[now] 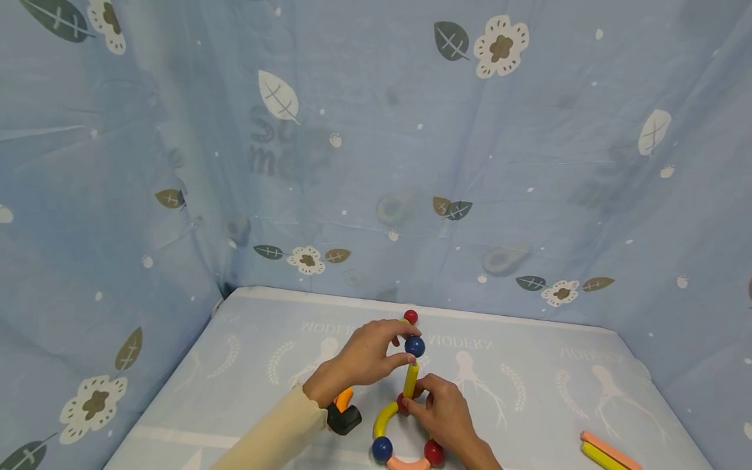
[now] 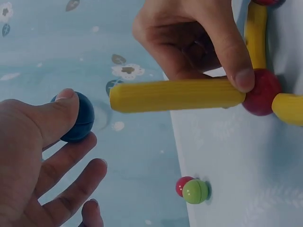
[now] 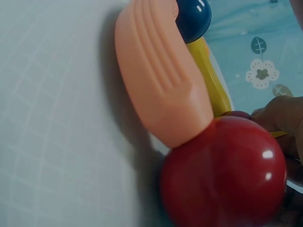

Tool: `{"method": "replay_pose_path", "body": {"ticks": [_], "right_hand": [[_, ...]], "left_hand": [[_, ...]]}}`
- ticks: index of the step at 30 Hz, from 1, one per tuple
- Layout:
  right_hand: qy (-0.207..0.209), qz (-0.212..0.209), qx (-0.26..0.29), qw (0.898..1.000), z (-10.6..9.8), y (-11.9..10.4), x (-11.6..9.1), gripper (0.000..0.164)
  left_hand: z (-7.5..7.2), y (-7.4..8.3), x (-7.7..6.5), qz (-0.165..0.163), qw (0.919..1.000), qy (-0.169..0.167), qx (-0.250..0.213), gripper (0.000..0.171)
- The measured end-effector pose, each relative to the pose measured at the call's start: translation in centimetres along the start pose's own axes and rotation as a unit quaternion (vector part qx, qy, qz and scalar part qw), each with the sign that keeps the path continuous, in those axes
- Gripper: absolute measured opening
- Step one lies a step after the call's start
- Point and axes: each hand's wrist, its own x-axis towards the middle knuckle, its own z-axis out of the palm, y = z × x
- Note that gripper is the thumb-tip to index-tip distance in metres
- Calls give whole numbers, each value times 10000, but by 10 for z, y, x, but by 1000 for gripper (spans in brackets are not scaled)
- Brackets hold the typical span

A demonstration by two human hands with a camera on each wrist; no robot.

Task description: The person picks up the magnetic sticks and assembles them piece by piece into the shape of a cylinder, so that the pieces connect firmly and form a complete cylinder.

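Observation:
My left hand (image 1: 369, 352) pinches a blue ball (image 1: 414, 346) between thumb and fingers. The ball is just above an upright yellow stick (image 1: 410, 380); the left wrist view shows a gap between them. My right hand (image 1: 445, 410) grips the stick's lower end where it meets a red ball (image 2: 262, 92). From that ball, curved yellow pieces (image 1: 384, 419) run down to another blue ball (image 1: 382, 450) and another red ball (image 1: 434, 452). A curved peach piece (image 3: 163, 71) joins those two, closing a ring on the table.
Behind the left hand sit a small red ball (image 1: 410, 316) and a light green ball (image 2: 195, 191). Black (image 1: 344, 420) and orange (image 1: 344, 399) curved pieces lie left of the ring. Peach (image 1: 611, 450) and yellow (image 1: 602, 457) sticks lie at right. Patterned cloth (image 1: 376, 163) hangs behind the table.

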Motion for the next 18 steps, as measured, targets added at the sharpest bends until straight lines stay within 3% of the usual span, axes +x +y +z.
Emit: {"method": "replay_pose_path", "body": {"ticks": [6,18], "right_hand": [[-19,26,-11,10000,1,1,0,13],[-88,92,35,9999,-1,0,0,17]], "left_hand": [[1,5,-2,13,9998,-172,25,40],[2,7,-5,105,9996,-150,235,39]]}}
